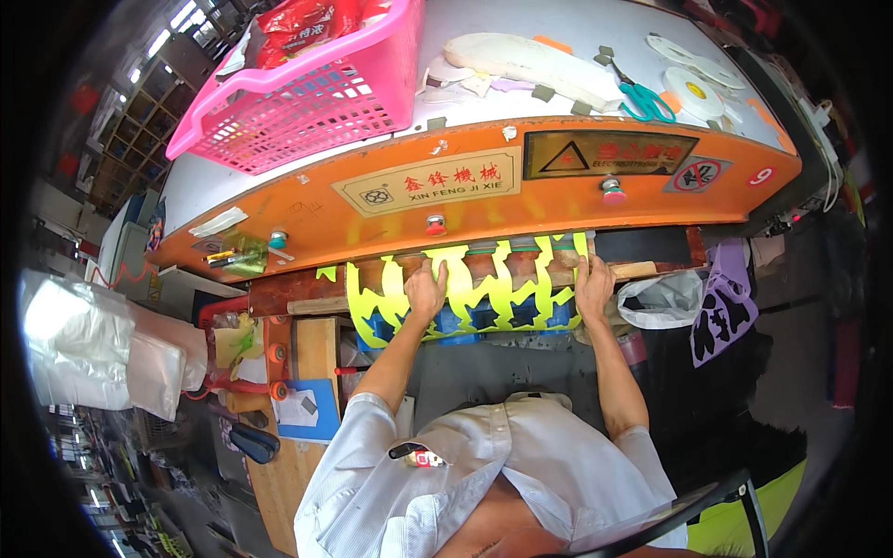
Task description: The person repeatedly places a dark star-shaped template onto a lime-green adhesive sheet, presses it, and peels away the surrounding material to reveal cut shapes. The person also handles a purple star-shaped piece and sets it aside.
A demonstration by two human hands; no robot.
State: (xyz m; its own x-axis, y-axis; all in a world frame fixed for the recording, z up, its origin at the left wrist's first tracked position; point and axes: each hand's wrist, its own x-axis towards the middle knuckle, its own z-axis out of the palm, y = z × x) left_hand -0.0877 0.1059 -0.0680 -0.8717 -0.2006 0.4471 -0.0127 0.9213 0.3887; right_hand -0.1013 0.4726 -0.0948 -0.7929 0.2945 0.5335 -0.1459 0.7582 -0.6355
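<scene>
A bright yellow-green sheet (504, 290) with jagged shapes cut out of it lies across the front of an orange machine (549, 206), its near edge hanging down over blue material. My left hand (427, 292) is closed on the sheet left of its middle, the thumb along a strip between two cut-outs. At the sheet's right end, my right hand (594, 286) grips the edge with bent fingers. The undersides of both hands' grips are hidden. A wooden bar (634, 271) runs beside my right hand, under the sheet.
On the machine's top stand a pink basket (307, 102) with red packages, teal-handled scissors (646, 100) and a white tape roll (692, 90). Red and green buttons line its front, including a red one (435, 224). A purple cut-out sheet (726, 302) hangs at right; plastic bags (79, 339) hang at left.
</scene>
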